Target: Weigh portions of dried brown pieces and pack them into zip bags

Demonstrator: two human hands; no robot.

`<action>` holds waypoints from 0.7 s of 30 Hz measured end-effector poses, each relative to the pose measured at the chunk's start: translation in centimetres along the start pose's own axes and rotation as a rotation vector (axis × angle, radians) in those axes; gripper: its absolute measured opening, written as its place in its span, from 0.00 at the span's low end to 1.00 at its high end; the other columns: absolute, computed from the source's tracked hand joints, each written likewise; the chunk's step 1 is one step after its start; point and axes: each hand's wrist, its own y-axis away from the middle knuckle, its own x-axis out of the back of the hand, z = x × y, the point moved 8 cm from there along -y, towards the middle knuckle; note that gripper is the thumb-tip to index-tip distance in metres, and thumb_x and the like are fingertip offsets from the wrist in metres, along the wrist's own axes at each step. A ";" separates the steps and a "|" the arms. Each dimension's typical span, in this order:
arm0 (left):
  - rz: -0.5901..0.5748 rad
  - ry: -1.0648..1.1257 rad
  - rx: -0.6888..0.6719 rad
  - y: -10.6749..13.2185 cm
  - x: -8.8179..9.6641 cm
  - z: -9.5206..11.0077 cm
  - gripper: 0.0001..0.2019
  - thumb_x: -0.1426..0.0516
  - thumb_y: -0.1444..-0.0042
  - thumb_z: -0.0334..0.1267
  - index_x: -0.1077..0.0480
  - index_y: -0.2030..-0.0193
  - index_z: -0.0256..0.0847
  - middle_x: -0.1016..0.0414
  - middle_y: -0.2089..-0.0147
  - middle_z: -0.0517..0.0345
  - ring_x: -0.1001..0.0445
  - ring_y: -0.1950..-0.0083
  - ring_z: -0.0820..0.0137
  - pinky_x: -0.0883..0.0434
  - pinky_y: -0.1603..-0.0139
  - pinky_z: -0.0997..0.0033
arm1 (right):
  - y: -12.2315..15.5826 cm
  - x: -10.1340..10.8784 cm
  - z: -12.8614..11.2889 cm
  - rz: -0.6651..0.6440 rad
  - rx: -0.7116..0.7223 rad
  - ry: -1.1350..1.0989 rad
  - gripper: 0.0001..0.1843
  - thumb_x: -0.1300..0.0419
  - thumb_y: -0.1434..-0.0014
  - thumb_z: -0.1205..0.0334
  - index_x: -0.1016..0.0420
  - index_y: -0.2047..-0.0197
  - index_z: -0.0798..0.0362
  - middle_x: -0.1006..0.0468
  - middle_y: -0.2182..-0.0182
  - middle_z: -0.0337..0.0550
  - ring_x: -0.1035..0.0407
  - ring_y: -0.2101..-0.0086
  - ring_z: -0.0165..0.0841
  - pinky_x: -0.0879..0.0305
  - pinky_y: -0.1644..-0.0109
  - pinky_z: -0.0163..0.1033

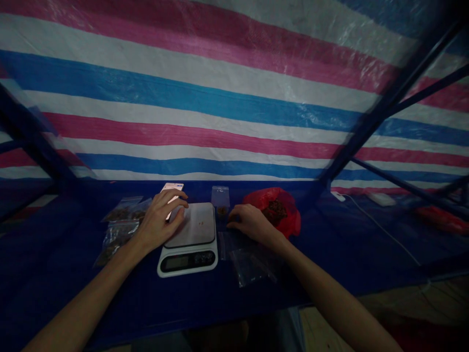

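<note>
My left hand hovers over the left edge of a white digital kitchen scale, thumb and bent fingers apart. It partly covers a lit phone behind it. A few tiny brown bits lie on the scale's plate. My right hand is low over the table to the right of the scale, fingers loosely bent, nothing visible in them. Near its fingertips is a small clear zip bag with a little brown material at its bottom. An open red plastic bag of dark brown pieces sits beyond that hand.
Filled zip bags lie left of the scale. Flat clear zip bags lie below my right hand. A white cable crosses the blue table at right. Blue metal posts and a striped tarp stand behind.
</note>
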 end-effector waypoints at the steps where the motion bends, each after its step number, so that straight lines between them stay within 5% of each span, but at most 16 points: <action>1: -0.001 -0.001 0.003 0.0 -0.1 -0.1 0.08 0.49 0.36 0.34 0.28 0.58 0.44 0.26 0.47 0.53 0.31 0.41 0.60 0.35 0.41 0.54 | 0.0 0.2 -0.4 0.015 0.009 0.000 0.08 0.35 0.38 0.60 0.17 0.57 0.49 0.17 0.58 0.43 0.24 0.57 0.37 0.34 0.53 0.37; 4: -0.001 -0.016 0.022 0.0 -0.1 -0.4 0.08 0.48 0.37 0.35 0.27 0.59 0.44 0.26 0.48 0.53 0.30 0.42 0.59 0.34 0.43 0.53 | 0.2 3.2 0.1 0.169 -0.025 -0.016 0.09 0.40 0.34 0.64 0.17 0.57 0.50 0.16 0.58 0.44 0.23 0.59 0.36 0.34 0.54 0.37; 6: 0.004 -0.030 0.030 0.1 0.0 -0.6 0.08 0.48 0.37 0.35 0.27 0.60 0.43 0.26 0.48 0.52 0.30 0.43 0.59 0.34 0.44 0.53 | 0.8 6.3 2.4 0.300 -0.100 -0.013 0.12 0.43 0.33 0.65 0.17 0.56 0.52 0.16 0.58 0.46 0.23 0.58 0.36 0.34 0.53 0.37; 8: 0.004 -0.037 0.019 0.1 0.0 -0.6 0.08 0.48 0.37 0.35 0.27 0.59 0.43 0.26 0.48 0.52 0.30 0.43 0.58 0.34 0.45 0.53 | 1.6 8.4 5.7 0.292 -0.174 0.028 0.11 0.43 0.35 0.67 0.17 0.57 0.53 0.16 0.59 0.47 0.24 0.59 0.36 0.34 0.53 0.38; 13: -0.019 -0.042 0.010 0.2 -0.4 -0.8 0.08 0.48 0.37 0.36 0.27 0.59 0.44 0.26 0.48 0.53 0.30 0.43 0.58 0.34 0.45 0.54 | 3.3 5.9 11.5 -0.135 -0.202 0.164 0.13 0.32 0.45 0.65 0.20 0.55 0.53 0.19 0.57 0.48 0.25 0.59 0.38 0.35 0.58 0.37; 17: -0.022 -0.055 0.002 0.1 -0.5 -0.8 0.07 0.47 0.37 0.36 0.28 0.59 0.45 0.26 0.49 0.53 0.30 0.45 0.58 0.35 0.45 0.52 | 3.2 3.7 11.4 -0.170 -0.147 0.198 0.13 0.37 0.40 0.67 0.25 0.51 0.54 0.22 0.53 0.51 0.27 0.57 0.37 0.36 0.57 0.37; 21: -0.027 -0.054 -0.004 0.0 -0.6 -0.5 0.06 0.47 0.36 0.36 0.29 0.58 0.46 0.26 0.49 0.53 0.30 0.45 0.58 0.35 0.45 0.50 | 2.8 3.9 11.3 -0.132 -0.112 0.121 0.12 0.40 0.42 0.74 0.24 0.56 0.53 0.20 0.56 0.47 0.27 0.59 0.35 0.37 0.59 0.35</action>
